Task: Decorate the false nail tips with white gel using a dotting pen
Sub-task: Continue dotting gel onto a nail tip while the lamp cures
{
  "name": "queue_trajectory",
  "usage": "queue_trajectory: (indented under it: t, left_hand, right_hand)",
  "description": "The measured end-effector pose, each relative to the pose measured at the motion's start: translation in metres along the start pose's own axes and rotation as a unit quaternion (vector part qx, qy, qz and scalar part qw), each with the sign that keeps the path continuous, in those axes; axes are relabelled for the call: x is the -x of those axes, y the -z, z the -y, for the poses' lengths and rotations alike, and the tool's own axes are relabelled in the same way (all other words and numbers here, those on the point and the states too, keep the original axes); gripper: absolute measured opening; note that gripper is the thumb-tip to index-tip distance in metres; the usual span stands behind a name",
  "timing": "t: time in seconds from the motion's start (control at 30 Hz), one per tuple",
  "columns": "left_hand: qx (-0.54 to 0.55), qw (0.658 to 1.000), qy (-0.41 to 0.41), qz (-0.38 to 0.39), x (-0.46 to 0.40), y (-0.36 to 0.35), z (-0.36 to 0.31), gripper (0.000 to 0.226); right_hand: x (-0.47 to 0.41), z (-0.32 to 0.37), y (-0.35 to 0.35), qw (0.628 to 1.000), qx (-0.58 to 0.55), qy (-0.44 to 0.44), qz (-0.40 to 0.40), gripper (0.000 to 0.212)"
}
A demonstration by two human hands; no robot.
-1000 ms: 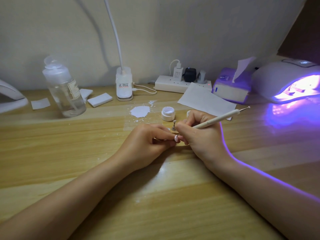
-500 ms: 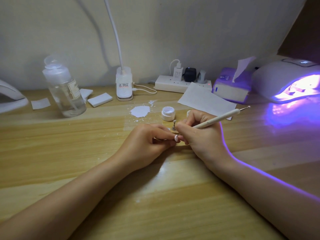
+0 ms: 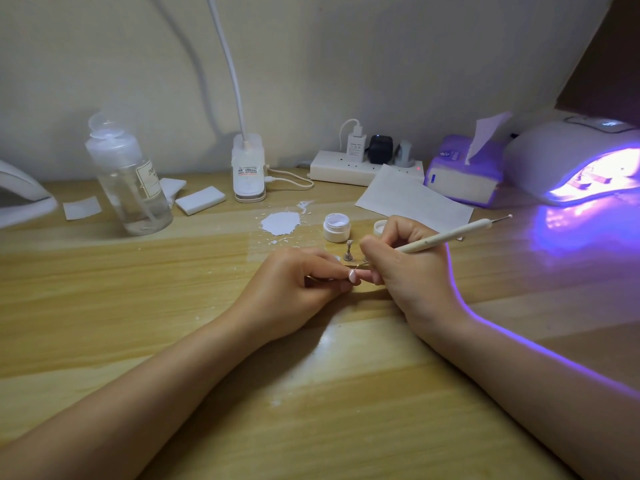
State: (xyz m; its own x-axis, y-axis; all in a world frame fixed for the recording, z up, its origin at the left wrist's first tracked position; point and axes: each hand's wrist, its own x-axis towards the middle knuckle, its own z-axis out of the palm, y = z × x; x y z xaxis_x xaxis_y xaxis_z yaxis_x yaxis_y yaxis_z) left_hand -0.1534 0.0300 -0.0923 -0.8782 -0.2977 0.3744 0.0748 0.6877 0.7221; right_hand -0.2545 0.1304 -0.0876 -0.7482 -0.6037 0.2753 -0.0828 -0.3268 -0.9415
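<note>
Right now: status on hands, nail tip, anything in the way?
Left hand pinches nail tip. Right hand grips dotting pen, working end at the tip. Open gel jar just behind; nothing in the way.

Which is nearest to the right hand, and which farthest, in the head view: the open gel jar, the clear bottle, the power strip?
From the right hand:
1. Gel jar, just behind-left of it.
2. Power strip, at the back by the wall.
3. Clear bottle, far left.
</note>
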Motion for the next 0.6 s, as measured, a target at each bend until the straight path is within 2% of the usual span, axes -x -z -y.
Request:
queue_trajectory:
  t: [0.3,0.6]
  left_hand:
    - [0.009,1.000,0.004,0.001,0.0003,0.0003,-0.0002,0.013]
    - [0.018,1.000,0.004,-0.014,0.0006,0.0003,-0.0005,0.014]
  right_hand:
    - [-0.0007,0.0022,-0.0004,0.999,-0.026,0.015,-0.028,0.042]
    - [0.0007,0.0000,0.0040,1.000,0.015,0.020,0.010,0.026]
